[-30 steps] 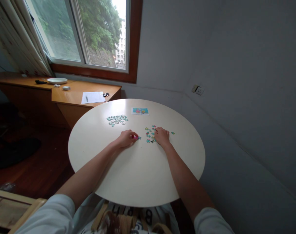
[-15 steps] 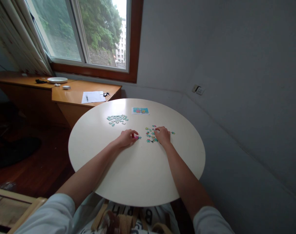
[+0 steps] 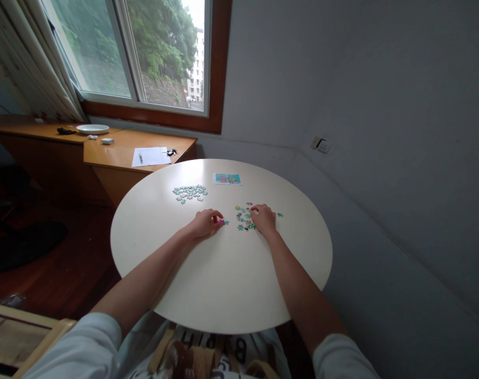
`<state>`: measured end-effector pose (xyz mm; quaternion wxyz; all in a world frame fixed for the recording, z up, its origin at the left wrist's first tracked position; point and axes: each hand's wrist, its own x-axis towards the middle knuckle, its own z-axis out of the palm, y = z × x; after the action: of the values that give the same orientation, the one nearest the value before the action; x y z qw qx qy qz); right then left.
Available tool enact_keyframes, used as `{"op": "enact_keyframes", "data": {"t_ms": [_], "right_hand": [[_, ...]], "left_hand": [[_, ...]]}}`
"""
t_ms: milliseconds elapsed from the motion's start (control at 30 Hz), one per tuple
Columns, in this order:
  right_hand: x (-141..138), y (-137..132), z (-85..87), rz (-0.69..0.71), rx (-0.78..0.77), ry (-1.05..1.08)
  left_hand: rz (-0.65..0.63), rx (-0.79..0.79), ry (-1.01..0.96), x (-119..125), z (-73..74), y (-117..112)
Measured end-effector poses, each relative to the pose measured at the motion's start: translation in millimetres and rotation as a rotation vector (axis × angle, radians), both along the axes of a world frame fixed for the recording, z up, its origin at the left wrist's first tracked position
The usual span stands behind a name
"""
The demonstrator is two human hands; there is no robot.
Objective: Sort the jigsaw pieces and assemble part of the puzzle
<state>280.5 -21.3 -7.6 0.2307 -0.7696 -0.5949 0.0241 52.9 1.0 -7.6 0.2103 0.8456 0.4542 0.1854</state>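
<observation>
On the round cream table [image 3: 223, 284] my left hand [image 3: 206, 222] rests with its fingers curled, pinching a small pink and blue puzzle piece [image 3: 221, 222]. My right hand [image 3: 263, 218] lies on a loose group of colourful puzzle pieces [image 3: 243, 217], fingers bent down onto them; what its fingertips hold is too small to name. A cluster of pale teal pieces [image 3: 189, 192] lies farther back on the left. A small picture card [image 3: 227, 179] lies near the far edge.
A wooden desk [image 3: 117, 158] stands beyond the table under the window, with a sheet of paper [image 3: 150, 156], a white plate [image 3: 92, 129] and small items. A grey wall runs along the right. Dark wooden floor lies to the left.
My right hand has shifted slightly to the right and back over the colourful pieces. My left hand has stayed in place on its piece.
</observation>
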Motion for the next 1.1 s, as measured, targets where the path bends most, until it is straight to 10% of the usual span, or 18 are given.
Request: {"op": "enact_keyframes", "data": {"t_ms": [1100], "right_hand": [[-4.5,-1.0,-0.8,0.029,0.011,0.026]], "left_hand": [[-0.028,0.018,0.033,-0.3,0.1,1.0]]}}
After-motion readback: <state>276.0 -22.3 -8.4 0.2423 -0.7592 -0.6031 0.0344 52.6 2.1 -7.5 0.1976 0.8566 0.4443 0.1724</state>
